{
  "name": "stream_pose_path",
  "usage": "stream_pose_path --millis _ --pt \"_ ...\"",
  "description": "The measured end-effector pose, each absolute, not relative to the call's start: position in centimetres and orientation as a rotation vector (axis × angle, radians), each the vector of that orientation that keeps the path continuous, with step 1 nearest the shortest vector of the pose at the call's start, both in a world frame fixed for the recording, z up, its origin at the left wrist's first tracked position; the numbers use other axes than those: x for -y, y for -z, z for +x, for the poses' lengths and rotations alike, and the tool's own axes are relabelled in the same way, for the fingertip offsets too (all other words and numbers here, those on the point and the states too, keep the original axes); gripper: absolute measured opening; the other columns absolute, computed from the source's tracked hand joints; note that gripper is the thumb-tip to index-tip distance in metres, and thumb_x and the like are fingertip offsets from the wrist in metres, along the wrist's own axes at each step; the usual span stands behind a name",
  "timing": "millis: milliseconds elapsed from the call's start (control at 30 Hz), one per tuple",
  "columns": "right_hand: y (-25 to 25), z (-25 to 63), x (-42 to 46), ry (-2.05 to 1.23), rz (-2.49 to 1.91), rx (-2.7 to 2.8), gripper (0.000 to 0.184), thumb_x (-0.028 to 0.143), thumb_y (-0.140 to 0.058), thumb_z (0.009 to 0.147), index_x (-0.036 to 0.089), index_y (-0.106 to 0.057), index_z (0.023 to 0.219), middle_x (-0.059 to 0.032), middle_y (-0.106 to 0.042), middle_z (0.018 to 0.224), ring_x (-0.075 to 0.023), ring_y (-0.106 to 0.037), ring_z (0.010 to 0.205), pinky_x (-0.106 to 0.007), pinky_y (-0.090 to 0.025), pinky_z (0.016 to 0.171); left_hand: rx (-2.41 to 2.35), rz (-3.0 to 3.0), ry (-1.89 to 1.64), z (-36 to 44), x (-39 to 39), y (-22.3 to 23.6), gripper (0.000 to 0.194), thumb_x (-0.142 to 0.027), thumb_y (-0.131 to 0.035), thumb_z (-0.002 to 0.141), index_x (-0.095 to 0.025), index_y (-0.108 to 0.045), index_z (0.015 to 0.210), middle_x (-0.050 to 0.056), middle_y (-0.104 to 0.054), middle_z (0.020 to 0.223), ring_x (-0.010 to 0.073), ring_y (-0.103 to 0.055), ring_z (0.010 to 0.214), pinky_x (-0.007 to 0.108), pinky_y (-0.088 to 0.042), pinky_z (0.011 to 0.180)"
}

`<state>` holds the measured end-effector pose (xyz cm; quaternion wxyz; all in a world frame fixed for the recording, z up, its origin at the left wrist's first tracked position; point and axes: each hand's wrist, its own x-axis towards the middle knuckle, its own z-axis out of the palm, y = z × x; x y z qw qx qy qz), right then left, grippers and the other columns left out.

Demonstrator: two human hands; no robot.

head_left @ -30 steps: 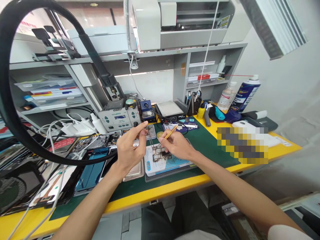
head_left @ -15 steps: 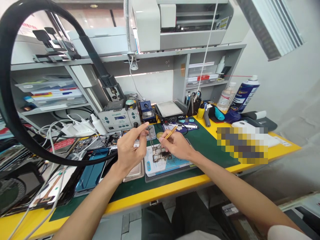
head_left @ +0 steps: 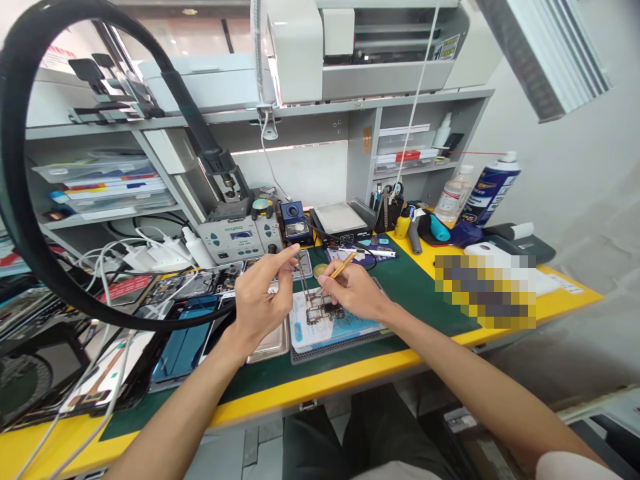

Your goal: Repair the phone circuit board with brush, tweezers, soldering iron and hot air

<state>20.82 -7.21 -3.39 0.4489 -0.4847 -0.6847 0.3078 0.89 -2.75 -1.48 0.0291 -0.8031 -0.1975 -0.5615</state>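
My left hand point(head_left: 265, 287) is closed, thumb and finger pinching metal tweezers point(head_left: 305, 283) whose tips point down at a circuit board point(head_left: 316, 313). In my right hand point(head_left: 353, 290) is a slim gold-handled tool point(head_left: 345, 263), held like a pen. Its working end reaches towards the upper part of the board, but the tip is too small to make out. The board, with openings in its outline, lies on a white and blue pad point(head_left: 305, 341). Part of the board is hidden by my right hand.
Left of the pad lie phone parts and a blue phone back point(head_left: 183, 340). A thick black hose point(head_left: 15, 200) loops across the left side. Behind stand a grey control station point(head_left: 235, 239) and a flat heating plate point(head_left: 343, 219). A spray can point(head_left: 493, 190) is at right.
Both hands stay nearly in place over the board, still holding the tweezers and the gold-handled tool. The whole view shifts very slightly.
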Motion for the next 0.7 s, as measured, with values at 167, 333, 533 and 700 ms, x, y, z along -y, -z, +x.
stream_pose_path --millis 167,333,533,700 --pt "3.32 20.79 7.2 -0.749 -1.187 1.675 0.022 0.033 -0.056 0.097 0.02 -0.054 0.08 0.0003 -0.06 0.068 -0.0153 -0.057 0.058 -0.029 -0.042 0.058 0.62 -2.469 1.714 0.87 2.82 1.34 0.035 -0.006 -0.052 0.094 -0.02 -0.066 0.123 0.004 -0.074 0.092 0.0133 -0.069 0.079 0.025 -0.055 0.073" --pt "3.22 20.81 7.18 -0.75 -1.213 1.722 0.025 0.034 -0.054 0.098 0.02 -0.053 0.077 0.0012 -0.056 0.066 -0.0149 -0.054 0.055 -0.029 -0.041 0.056 0.607 -2.482 1.719 0.85 2.84 1.19 0.037 -0.002 -0.051 0.093 -0.019 -0.067 0.122 0.005 -0.072 0.094 0.0134 -0.068 0.079 0.026 -0.055 0.074" --pt "3.47 20.89 7.1 -0.743 -1.192 1.729 0.026 0.035 -0.054 0.099 0.02 -0.052 0.077 0.0007 -0.057 0.068 -0.0147 -0.054 0.056 -0.029 -0.04 0.057 0.61 -2.49 1.73 0.81 2.84 1.19 0.037 -0.003 -0.05 0.094 -0.019 -0.067 0.122 0.005 -0.071 0.093 0.0124 -0.068 0.079 0.025 -0.055 0.075" --pt "3.38 20.89 7.25 -0.742 -1.168 1.687 0.024 0.035 -0.056 0.097 0.02 -0.053 0.078 0.0006 -0.057 0.067 -0.0148 -0.054 0.057 -0.028 -0.041 0.057 0.62 -2.493 1.728 0.86 2.9 1.16 0.035 -0.006 -0.048 0.096 -0.021 -0.067 0.122 0.005 -0.07 0.093 0.0126 -0.067 0.079 0.026 -0.056 0.073"
